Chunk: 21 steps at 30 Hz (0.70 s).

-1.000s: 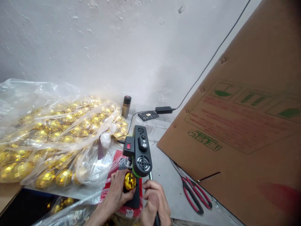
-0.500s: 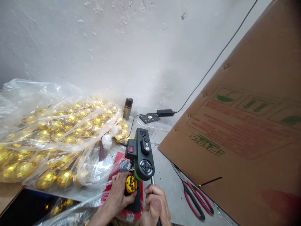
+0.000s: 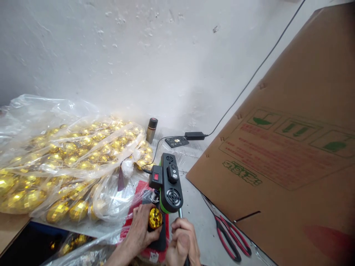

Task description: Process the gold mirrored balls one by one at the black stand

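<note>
Between the thumb and fingers of my left hand (image 3: pixel 140 227) sits a small shiny gold ball (image 3: pixel 155 218), faceted like a mirror ball. It is held over the dark base of a small bench machine with a black and green head (image 3: pixel 171 184). My right hand (image 3: pixel 183 240) is wrapped round a metal lever (image 3: pixel 181 213) at the machine's near right side. A box with a red switch (image 3: pixel 156 177) is fixed to the machine's left. Under the base lies a red sheet (image 3: pixel 125 231).
A clear plastic bag (image 3: pixel 83 151) full of gold balls fills the left. A dark bottle (image 3: pixel 151 130), a patterned black device (image 3: pixel 176 142) and a power adapter (image 3: pixel 195 136) lie by the wall. Red-and-black scissors (image 3: pixel 231 236) rest beside a large cardboard box (image 3: pixel 277 166) at right.
The view has shifted slightly. Both hands keep their grips on the gold ball and the lever, with no other clear change.
</note>
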### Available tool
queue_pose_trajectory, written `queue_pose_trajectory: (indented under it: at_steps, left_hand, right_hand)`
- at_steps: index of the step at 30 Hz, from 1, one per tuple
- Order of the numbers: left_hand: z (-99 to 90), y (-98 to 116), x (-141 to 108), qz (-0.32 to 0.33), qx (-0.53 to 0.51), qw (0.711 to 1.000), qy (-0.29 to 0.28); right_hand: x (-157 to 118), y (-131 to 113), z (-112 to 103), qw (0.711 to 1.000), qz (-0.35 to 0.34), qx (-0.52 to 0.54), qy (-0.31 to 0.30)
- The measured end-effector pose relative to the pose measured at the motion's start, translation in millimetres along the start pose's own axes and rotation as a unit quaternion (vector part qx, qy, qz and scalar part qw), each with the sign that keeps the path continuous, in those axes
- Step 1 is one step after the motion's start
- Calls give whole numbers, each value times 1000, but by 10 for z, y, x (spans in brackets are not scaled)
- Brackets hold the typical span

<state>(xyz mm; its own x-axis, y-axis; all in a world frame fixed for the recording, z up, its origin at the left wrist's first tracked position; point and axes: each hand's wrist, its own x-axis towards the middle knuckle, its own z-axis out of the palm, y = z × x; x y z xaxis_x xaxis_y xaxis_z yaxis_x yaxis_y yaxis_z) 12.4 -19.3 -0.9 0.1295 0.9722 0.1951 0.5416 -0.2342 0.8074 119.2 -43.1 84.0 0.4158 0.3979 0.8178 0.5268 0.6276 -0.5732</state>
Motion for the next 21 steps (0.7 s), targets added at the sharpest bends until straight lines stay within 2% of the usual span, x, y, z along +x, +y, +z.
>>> queue_pose_trajectory:
  at_steps: [7,12,14,15,18,21]
  left_hand:
    - [-34,32,4,0,3,1000,-11]
    - [-2,9,14,-5,4,1000,-19]
    - [20,5,25,-7,0,1000,-24]
    - [29,-1,27,-9,-1,1000,-25]
    - [43,-86,-17,-11,-7,1000,-19]
    - [26,-336,-197,18,-16,999,-26]
  right_hand:
    - [-67,59,2,999,-26,10,-17]
    - [-143,23,25,1000,-7,-12,-5]
    - [-55,-91,18,999,46,-5,-2]
    - [23,-167,12,996,93,-8,0]
    - [346,-403,-2,978,208,-11,-21]
    - [616,-550,11,975,219,13,-39]
